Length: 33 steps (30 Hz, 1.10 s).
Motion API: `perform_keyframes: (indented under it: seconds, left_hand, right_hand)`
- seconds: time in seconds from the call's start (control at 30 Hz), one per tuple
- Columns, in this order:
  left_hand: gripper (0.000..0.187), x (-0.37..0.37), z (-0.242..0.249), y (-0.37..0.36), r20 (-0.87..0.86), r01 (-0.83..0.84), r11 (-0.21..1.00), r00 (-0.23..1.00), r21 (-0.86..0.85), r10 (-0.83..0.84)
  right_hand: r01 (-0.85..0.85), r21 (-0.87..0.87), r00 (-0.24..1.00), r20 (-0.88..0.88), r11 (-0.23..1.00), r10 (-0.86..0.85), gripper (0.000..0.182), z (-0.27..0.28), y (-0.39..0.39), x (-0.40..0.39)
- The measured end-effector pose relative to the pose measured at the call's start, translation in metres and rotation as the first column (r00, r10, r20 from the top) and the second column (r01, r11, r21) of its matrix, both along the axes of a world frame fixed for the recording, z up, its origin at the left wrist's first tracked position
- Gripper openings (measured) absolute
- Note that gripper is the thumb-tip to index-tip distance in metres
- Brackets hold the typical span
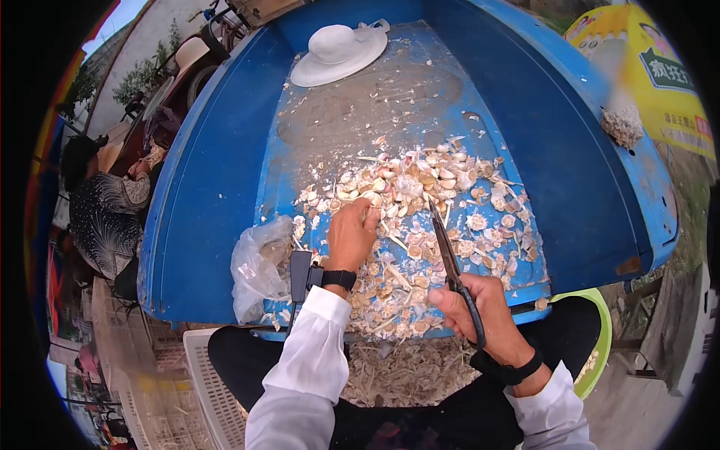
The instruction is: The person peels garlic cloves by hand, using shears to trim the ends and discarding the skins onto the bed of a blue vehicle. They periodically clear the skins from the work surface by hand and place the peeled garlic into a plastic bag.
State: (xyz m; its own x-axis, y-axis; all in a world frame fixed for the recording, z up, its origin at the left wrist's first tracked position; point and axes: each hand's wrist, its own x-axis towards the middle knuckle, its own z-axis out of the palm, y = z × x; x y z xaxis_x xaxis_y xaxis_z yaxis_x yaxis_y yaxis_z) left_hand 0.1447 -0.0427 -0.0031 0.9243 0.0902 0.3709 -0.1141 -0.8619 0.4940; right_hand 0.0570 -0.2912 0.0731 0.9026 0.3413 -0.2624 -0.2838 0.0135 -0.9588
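My left hand (350, 238) reaches into the near-left side of a heap of garlic cloves and peelings (409, 180). Its fingers are curled, and a pale garlic clove (373, 198) shows at the fingertips. Dark metal scissors (445, 247) are held in my right hand (484, 309), which is closed round the handles. Their blades point away from me, with the tips at the heap's near edge. Cut garlic root ends and dry stalks (394, 289) lie scattered between my hands and to the right of the blades.
The blue cart bed (214, 180) has raised sides. A white sun hat (341, 52) lies at its far end, and a clear plastic bag (259, 270) sits at front left. Below are a white crate (206, 382), a pile of husks (409, 371) and a green basin (600, 337). Another person (109, 210) sits at left.
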Motion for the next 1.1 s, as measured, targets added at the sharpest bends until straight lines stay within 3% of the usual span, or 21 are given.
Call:
perform_keyframes:
  seconds: [0.03, 0.1, 0.27, 0.33, 0.37, 0.43, 0.47, 0.5, 0.53, 0.57, 0.6, 0.63, 0.73, 0.77, 0.83, 1.0, 1.1]
  left_hand:
    - [0.026, 0.003, 0.0, -0.004, -0.008, 0.008, 1.0, 1.0, -0.002, -0.008]
    - [0.023, 0.007, 0.005, -0.01, -0.215, -0.031, 0.998, 0.976, 0.062, 0.043]
    - [0.021, 0.005, 0.005, -0.009, -0.241, 0.012, 0.991, 0.97, 0.134, 0.021]
    - [0.028, 0.007, -0.008, 0.004, -0.114, 0.176, 0.982, 0.979, 0.062, -0.169]
    - [0.028, 0.004, -0.01, 0.007, -0.104, 0.175, 0.982, 0.98, 0.064, -0.168]
    - [0.03, -0.005, 0.004, 0.003, -0.084, 0.069, 0.959, 0.992, -0.273, -0.095]
    - [0.027, -0.012, 0.019, 0.0, -0.44, -0.251, 0.678, 0.89, -0.691, -0.119]
    - [0.027, -0.017, 0.027, -0.001, -0.438, -0.251, 0.678, 0.892, -0.691, -0.116]
    - [0.024, -0.023, 0.031, -0.001, -0.402, -0.279, 0.489, 0.9, -0.827, -0.167]
    - [0.022, -0.029, 0.034, 0.0, -0.354, -0.293, 0.274, 0.912, -0.916, -0.209]
    - [0.02, -0.036, 0.038, 0.001, -0.285, -0.223, 0.249, 0.925, -0.942, -0.25]
    - [0.02, -0.044, 0.042, 0.003, -0.282, -0.221, 0.248, 0.927, -0.943, -0.246]
    - [0.022, -0.065, 0.07, -0.001, -0.389, -0.149, 0.604, 0.875, -0.783, -0.288]
    - [0.022, -0.071, 0.073, -0.001, -0.39, -0.153, 0.601, 0.875, -0.784, -0.286]
    - [0.021, -0.078, 0.079, 0.0, -0.414, 0.01, 0.776, 0.842, -0.63, -0.347]
    - [0.013, -0.086, 0.086, 0.001, -0.443, 0.132, 0.834, 0.797, -0.536, -0.411]
    - [0.013, -0.088, 0.09, 0.001, -0.438, 0.104, 0.807, 0.795, -0.581, -0.419]
  right_hand:
    - [0.008, -0.002, 1.0, -0.008, 1.0, -0.008, 0.041, -0.003, -0.002, 0.0]
    - [-0.014, -0.047, 0.999, 0.051, 0.999, 0.017, 0.039, -0.01, -0.003, 0.002]
    - [0.053, -0.069, 0.992, 0.114, 0.996, -0.045, 0.039, -0.01, -0.003, 0.006]
    - [0.083, -0.082, 0.987, 0.141, 0.993, -0.07, 0.04, -0.004, -0.003, 0.007]
    - [0.083, -0.082, 0.986, 0.151, 0.993, -0.07, 0.04, -0.005, -0.003, 0.006]
    - [0.123, -0.116, 0.963, 0.253, 0.986, -0.09, 0.042, -0.013, -0.005, 0.007]
    - [0.123, -0.113, 0.962, 0.258, 0.986, -0.09, 0.042, -0.014, -0.008, 0.009]
    - [0.11, -0.224, 0.948, 0.317, 0.968, -0.035, 0.044, -0.015, -0.012, 0.011]
    - [0.102, -0.335, 0.93, 0.365, 0.937, 0.029, 0.046, -0.014, -0.014, 0.012]
    - [0.1, -0.334, 0.93, 0.367, 0.937, 0.032, 0.046, -0.011, -0.013, 0.011]
    - [0.131, -0.483, 0.88, 0.459, 0.866, 0.123, 0.048, -0.003, -0.012, 0.012]
    - [0.179, -0.614, 0.821, 0.524, 0.769, 0.227, 0.051, 0.001, -0.011, 0.011]
    - [0.182, -0.68, 0.763, 0.553, 0.71, 0.335, 0.056, -0.008, -0.007, 0.012]
    - [0.177, -0.682, 0.762, 0.551, 0.709, 0.34, 0.056, -0.012, -0.005, 0.011]
    - [0.199, -0.671, 0.678, 0.62, 0.714, 0.395, 0.058, -0.018, 0.0, 0.01]
    - [0.152, -0.731, 0.659, 0.577, 0.666, 0.482, 0.06, -0.019, 0.005, 0.008]
    - [0.047, -0.729, 0.657, 0.538, 0.683, 0.528, 0.058, -0.019, 0.004, 0.008]
